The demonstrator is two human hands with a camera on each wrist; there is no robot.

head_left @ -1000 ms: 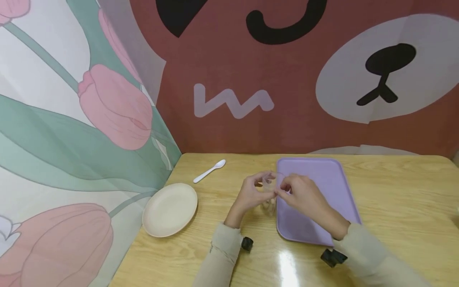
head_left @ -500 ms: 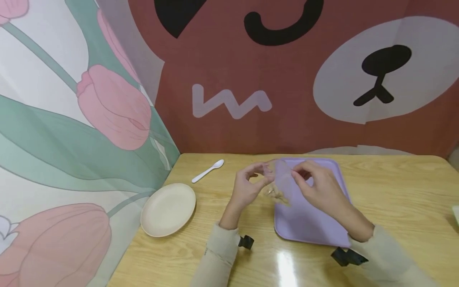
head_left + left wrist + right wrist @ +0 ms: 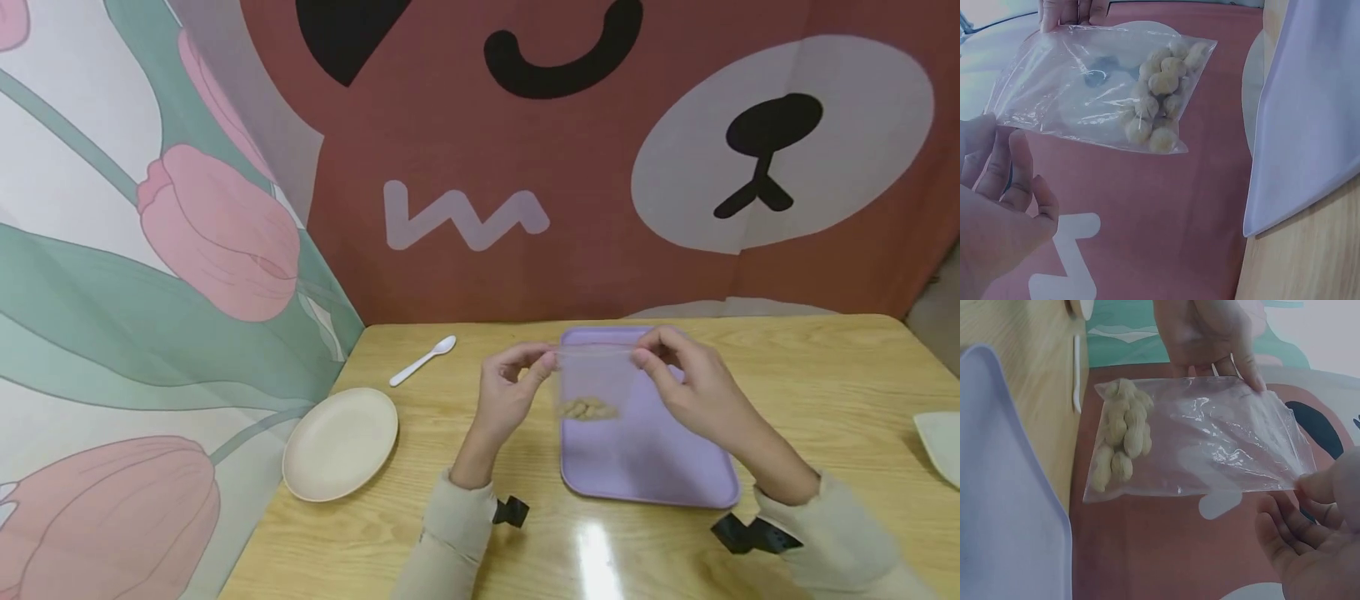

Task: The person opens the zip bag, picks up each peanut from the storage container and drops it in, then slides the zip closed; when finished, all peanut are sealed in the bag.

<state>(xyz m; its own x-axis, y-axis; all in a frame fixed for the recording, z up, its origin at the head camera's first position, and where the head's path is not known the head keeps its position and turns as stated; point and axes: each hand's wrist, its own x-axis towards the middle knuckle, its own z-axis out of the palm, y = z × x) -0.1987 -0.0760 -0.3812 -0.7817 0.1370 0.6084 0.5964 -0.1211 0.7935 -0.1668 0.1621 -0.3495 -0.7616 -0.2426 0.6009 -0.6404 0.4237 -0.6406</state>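
A clear plastic bag [image 3: 596,375] hangs stretched between both hands above the purple tray [image 3: 660,467]. Several unshelled peanuts [image 3: 1124,428] lie gathered at its bottom, also seen in the left wrist view as a cluster of peanuts [image 3: 1163,78]. My left hand [image 3: 510,392] pinches the bag's upper left corner between thumb and fingers. At the opposite top corner, my right hand [image 3: 693,387] pinches the bag the same way. Whether the bag's mouth is sealed or apart, I cannot tell.
To the left on the wooden table [image 3: 510,533] sits a round beige plate [image 3: 341,446]. Behind it lies a white plastic spoon [image 3: 422,361]. A pale dish [image 3: 941,442] shows partly at the right edge. A printed backdrop [image 3: 450,283] stands along the table's back.
The hands have moved apart, the right hand going rightward, and the bag is now spread out between them. The view has shifted slightly right, bringing the pale dish further in.
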